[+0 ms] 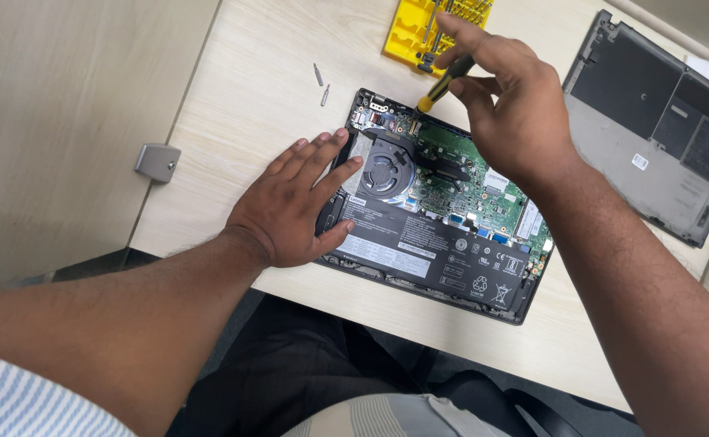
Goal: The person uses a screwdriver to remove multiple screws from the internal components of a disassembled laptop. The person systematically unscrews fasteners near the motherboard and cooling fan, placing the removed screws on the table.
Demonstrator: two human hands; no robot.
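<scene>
An open black laptop (pixel 435 218) with its bottom cover off lies near the front edge of the pale wooden table (pixel 233 105). Inside it you can see a round grey fan (pixel 387 172), a green board (pixel 472 182) and a flat black battery (pixel 427 247).

The left hand (pixel 293 206) lies flat on the left end of the laptop. Its fingers are spread apart and the thumb rests on the battery.

The right hand (pixel 508 97) is above the back edge of the laptop. Its fingers are pinched tight on a small screwdriver with a black and yellow handle (pixel 445 81). The yellow end points down at the laptop's back edge.

A yellow plastic tool tray (pixel 407 32) sits at the back edge of the table, just behind the right hand. Two small silver bits (pixel 321 84) lie on the table, to the left of the tray. The grey bottom cover (pixel 654 121) lies at the right edge of the table, apart from the laptop.
</scene>
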